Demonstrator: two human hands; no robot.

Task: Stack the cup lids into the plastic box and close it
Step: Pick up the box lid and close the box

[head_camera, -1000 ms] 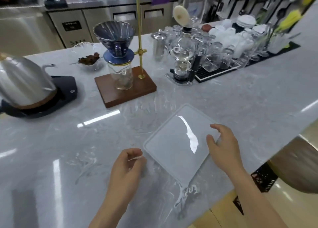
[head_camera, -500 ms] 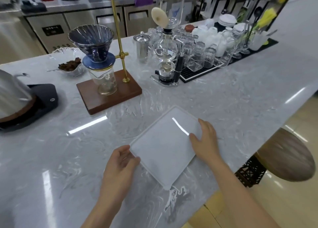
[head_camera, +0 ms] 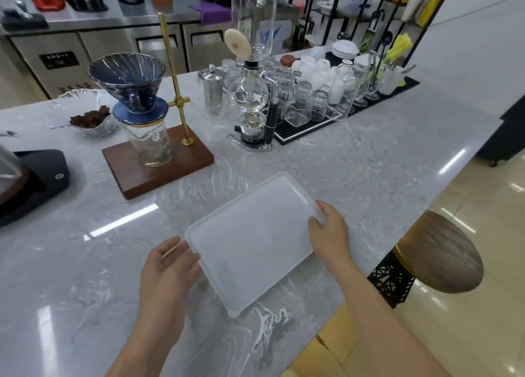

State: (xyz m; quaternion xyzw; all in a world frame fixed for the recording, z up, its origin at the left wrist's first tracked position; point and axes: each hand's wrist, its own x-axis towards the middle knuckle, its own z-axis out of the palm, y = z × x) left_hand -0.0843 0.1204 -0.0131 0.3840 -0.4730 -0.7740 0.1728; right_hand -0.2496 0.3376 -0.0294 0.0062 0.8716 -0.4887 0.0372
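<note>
Since half a second ago the frosted translucent rectangular plastic box lid has turned slightly, its glare stripe gone, and both hands have closed in on its ends. It lies near the front edge of the grey marble-patterned bench. The left hand touches its left short edge with relaxed, nearly straight fingers; the right hand curls over the far right corner, gripping the rim. The lid is matte, with rounded corners and a raised lip (whether a box sits under it cannot be told). Toward the back edge stands a ribbed blue ceramic dripper on a walnut-coloured wooden base.
</note>
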